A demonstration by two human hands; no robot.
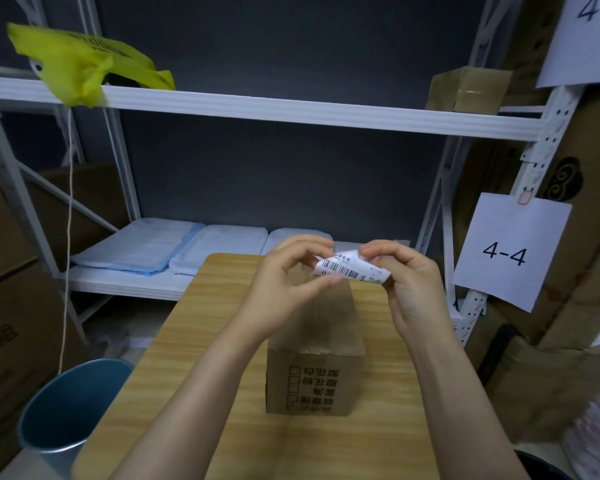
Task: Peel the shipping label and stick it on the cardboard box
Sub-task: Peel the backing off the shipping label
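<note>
A small cardboard box [314, 379] stands on the wooden table [174, 386], its top taped and its near side printed with checkboxes and characters. Above the box's far end, both hands hold a white shipping label [350, 267] with barcodes. My left hand [288, 289] pinches the label's left edge between thumb and fingers. My right hand [413, 285] pinches its right end. The label is curled and bent between the two hands, clear of the box top. Whether its backing is coming away I cannot tell.
A grey-blue bin [66, 414] stands left of the table. White metal shelving [257, 109] behind holds folded blue and white cloths [174, 244], a yellow bag [80, 64] and a small carton [468, 88]. A paper sign "4-4" [506, 252] hangs at right, with stacked cartons beside.
</note>
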